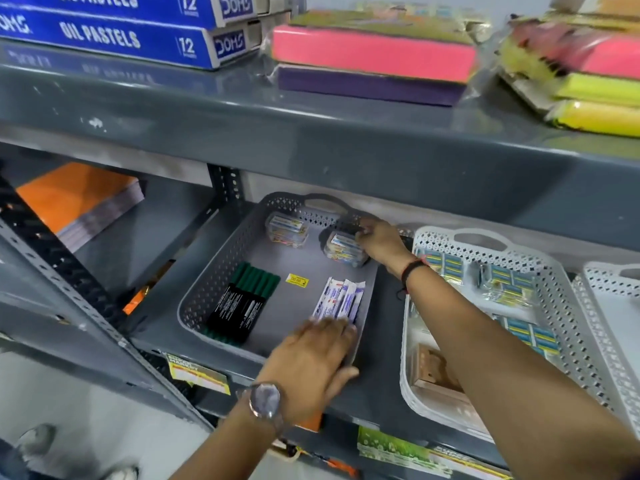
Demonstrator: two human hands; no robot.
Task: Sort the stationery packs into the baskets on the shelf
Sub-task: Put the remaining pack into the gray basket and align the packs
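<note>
A grey basket [221, 285] sits on the lower shelf. Inside it are a pack of green markers [242, 301], a white and blue pack [341, 297], a yellow sticker [298, 280] and two clear plastic boxes, one at the back [286, 230] and one at the back right [341, 251]. My left hand [311, 365] lies flat on the near end of the white and blue pack, thumb outside the basket's front rim. My right hand [379, 242] reaches to the basket's far right corner, fingertips pinched on the top edge of the right clear box.
A white basket [568, 306] to the right holds blue and yellow packs [509, 282] and a wooden box [433, 372]; another white basket [609, 282] stands beyond it. The upper shelf [311, 133] overhangs, carrying oil pastel boxes [114, 36] and coloured paper stacks [374, 53]. Orange notebooks [79, 199] lie at the left.
</note>
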